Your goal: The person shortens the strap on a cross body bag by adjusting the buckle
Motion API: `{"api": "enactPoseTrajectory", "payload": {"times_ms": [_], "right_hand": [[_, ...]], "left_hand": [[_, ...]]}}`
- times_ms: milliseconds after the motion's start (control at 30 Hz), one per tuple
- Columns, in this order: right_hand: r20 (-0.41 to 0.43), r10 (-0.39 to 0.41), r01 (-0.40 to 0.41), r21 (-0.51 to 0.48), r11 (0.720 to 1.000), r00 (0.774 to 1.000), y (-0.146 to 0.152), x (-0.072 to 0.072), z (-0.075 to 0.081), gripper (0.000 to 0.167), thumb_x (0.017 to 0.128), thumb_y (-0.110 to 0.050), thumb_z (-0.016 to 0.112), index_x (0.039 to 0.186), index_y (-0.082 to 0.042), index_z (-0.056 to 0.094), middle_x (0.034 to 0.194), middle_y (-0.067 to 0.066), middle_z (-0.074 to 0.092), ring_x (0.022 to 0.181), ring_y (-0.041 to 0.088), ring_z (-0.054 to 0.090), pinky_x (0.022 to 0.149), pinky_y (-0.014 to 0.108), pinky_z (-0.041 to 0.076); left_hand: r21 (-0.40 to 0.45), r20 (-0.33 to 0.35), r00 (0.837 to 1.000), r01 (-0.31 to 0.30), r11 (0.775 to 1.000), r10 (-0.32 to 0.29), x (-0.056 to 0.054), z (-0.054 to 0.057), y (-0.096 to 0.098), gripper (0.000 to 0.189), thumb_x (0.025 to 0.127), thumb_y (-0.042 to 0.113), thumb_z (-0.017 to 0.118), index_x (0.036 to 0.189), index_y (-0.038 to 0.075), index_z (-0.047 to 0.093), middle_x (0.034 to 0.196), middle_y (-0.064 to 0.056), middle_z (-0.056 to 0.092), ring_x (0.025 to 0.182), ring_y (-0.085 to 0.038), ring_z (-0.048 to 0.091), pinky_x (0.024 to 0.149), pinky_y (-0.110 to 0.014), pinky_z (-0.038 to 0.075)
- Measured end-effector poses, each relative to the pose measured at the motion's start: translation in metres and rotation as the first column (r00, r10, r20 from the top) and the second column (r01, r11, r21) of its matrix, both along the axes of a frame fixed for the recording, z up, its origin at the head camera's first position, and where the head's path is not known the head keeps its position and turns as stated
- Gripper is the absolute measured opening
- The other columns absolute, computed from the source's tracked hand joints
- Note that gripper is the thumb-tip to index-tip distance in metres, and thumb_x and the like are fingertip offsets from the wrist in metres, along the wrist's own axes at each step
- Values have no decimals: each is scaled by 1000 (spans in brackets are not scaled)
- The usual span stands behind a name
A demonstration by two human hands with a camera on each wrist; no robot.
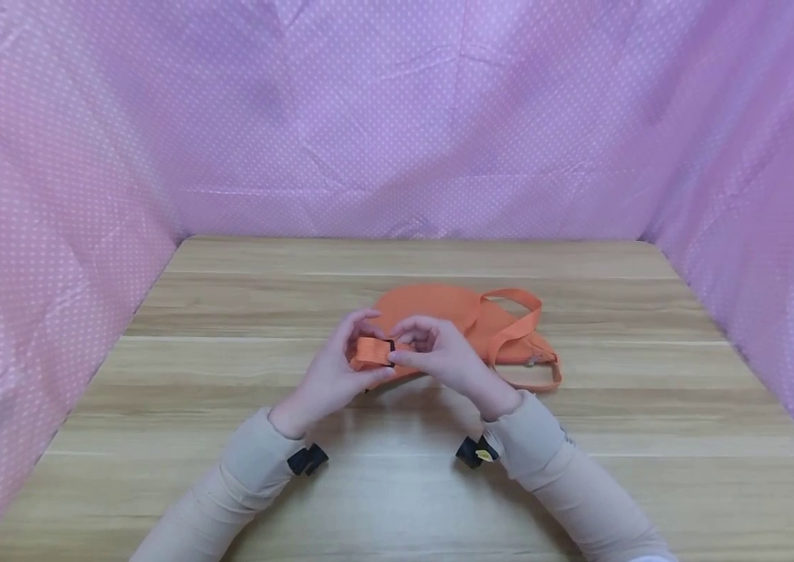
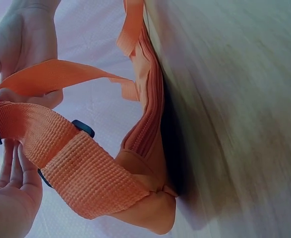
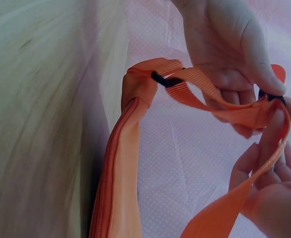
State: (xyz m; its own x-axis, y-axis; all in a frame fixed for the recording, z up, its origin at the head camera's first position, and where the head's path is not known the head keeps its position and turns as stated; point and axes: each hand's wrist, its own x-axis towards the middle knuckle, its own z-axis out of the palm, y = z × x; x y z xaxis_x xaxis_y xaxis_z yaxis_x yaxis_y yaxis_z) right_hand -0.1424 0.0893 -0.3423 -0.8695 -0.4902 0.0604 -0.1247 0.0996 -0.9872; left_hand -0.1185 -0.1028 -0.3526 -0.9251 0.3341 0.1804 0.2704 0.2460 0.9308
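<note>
An orange bag [image 1: 432, 300] lies on the table with its webbing strap [image 1: 372, 353] raised between my hands. Black slider buckle [image 1: 391, 353] sits on that strap where the fingers meet. My left hand [image 1: 329, 371] holds the strap beside the buckle, its thumb against the buckle in the right wrist view. From the other side, my right hand [image 1: 449, 359] pinches the strap at the buckle between thumb and fingers. A second black buckle [image 3: 165, 80] shows on the strap nearer the bag's end. Along the bag's edge runs a zipper [image 2: 150, 116].
Another stretch of orange strap [image 1: 526, 308] loops over the bag's right end and onto the wooden table [image 1: 397, 499]. Pink dotted cloth [image 1: 397, 117] hangs at the back and both sides. Small black devices [image 1: 307, 459] are strapped at the wrists.
</note>
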Motion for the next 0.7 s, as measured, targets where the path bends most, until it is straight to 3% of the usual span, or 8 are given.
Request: {"api": "enactPoseTrajectory", "payload": {"times_ms": [233,500,700], "right_hand": [[80,-60,58,32,998,995,6,2,5,27,85,-8,69,110,1,63,90,-5,66,77,9,60,64,22,48],[127,-52,62,-81,995,991,14,-1,5,18,87,-2,64,105,-4,64,91,-9,66,79,7,62,69,20,50],[136,-26,46,-152,987,990,13,-1,3,19,87,1,62,99,-13,65,88,-9,66,78,6,60,72,20,51]], "left_hand": [[-39,-90,996,-1,999,-3,1,0,-5,72,75,5,79,135,13,40,124,-12,54,117,-24,51,100,-47,41],[-79,-53,998,-40,996,36,-1,-2,-17,52,83,5,71,129,8,49,122,-9,57,113,-25,55,99,-48,43],[-140,-62,998,18,990,-27,-1,-5,-20,41,87,6,66,126,4,53,119,-10,62,111,-24,58,96,-45,47]]}}
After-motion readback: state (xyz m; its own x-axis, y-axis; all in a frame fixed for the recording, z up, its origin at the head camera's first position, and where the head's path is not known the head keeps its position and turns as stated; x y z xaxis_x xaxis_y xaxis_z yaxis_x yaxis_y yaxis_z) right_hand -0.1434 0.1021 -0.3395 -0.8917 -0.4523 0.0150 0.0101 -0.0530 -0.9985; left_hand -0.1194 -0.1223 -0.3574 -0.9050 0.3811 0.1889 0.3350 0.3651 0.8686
